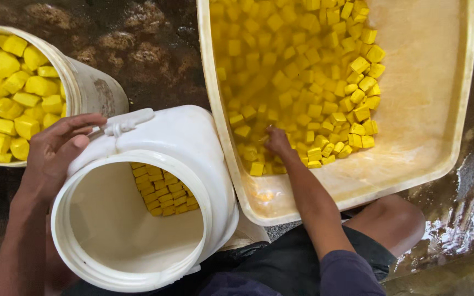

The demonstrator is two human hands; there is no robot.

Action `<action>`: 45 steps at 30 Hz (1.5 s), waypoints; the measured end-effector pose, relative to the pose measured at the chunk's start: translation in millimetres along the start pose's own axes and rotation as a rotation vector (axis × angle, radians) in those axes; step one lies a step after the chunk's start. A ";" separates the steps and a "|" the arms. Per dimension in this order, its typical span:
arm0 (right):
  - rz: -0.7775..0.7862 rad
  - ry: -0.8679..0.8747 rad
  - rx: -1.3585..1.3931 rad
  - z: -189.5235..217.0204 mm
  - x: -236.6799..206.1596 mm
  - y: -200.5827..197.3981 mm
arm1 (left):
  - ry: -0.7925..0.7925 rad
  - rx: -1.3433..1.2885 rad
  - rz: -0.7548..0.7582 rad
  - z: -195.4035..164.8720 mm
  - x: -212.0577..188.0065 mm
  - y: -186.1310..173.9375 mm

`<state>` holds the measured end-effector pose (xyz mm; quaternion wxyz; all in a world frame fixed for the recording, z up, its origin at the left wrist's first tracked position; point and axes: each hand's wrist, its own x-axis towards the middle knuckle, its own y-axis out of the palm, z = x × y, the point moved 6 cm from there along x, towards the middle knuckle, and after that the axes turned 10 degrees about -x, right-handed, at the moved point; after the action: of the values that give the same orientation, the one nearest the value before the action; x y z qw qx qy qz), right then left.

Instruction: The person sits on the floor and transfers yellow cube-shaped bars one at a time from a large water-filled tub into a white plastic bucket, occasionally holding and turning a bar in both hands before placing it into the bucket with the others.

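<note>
My left hand (pixel 56 151) rests on the shoulder of a large white plastic jar (pixel 182 137) that is tilted toward me, steadying it by the rim. Inside the jar, small yellow cubes (pixel 164 192) lie stacked in neat rows against the far wall. My right hand (pixel 277 141) reaches into a cream rectangular tub (pixel 429 109) and sits among a heap of loose yellow cubes (pixel 303 71) in yellowish liquid. Its fingers are buried in the cubes, so whether they grip any is hidden.
A white bucket (pixel 91 87) filled with larger yellow cubes stands at the upper left. The floor (pixel 149 44) is dark, wet and rough. My bare knee (pixel 393 219) is under the tub's near corner.
</note>
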<state>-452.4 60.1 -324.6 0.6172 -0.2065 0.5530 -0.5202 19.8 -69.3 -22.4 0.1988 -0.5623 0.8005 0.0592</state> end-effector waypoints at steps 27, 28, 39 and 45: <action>0.304 -0.082 -0.014 128.4 -9.8 60.6 | 0.274 0.224 -0.039 2.8 15.9 -32.9; 0.326 -0.080 -0.004 130.5 -12.4 61.0 | 0.273 0.223 -0.053 2.4 16.5 -36.7; 0.545 0.211 1.041 104.7 -42.4 -28.2 | 0.317 0.042 -0.087 11.8 8.6 -60.6; 0.139 -0.226 1.192 190.6 -161.2 -239.8 | 0.194 -0.238 -0.100 36.7 22.1 -78.4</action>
<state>-355.9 49.8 7.6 0.7138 0.1570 0.1098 -0.6736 95.1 -105.3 -54.3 0.0554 -0.6242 0.7742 0.0889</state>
